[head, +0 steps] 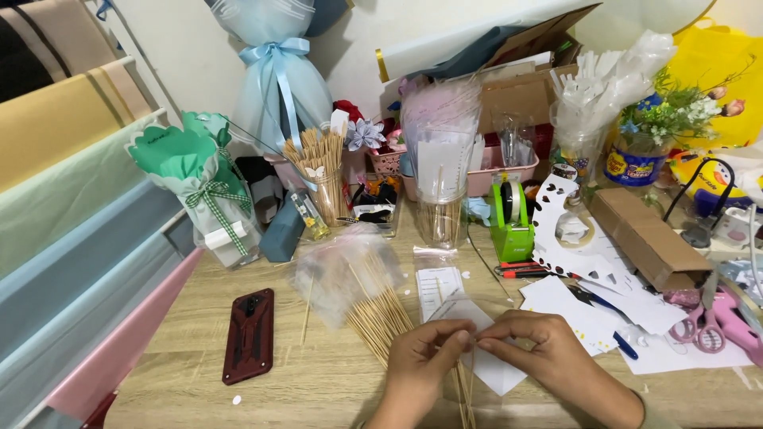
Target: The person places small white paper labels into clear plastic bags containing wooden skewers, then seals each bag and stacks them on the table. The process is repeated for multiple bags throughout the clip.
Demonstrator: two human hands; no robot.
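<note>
Both hands meet fingertip to fingertip, left hand (420,357) and right hand (547,349) pinching a thin wooden skewer (469,381), its long axis running toward 6 o'clock.

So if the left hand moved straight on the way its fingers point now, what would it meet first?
The left hand points right, so it would at once meet the right hand; their fingertips already seem to touch over the white paper sheet.

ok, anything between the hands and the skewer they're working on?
No. Left hand and right hand already meet fingertip to fingertip on a thin skewer above the white card. Nothing visible sits between them.
</note>
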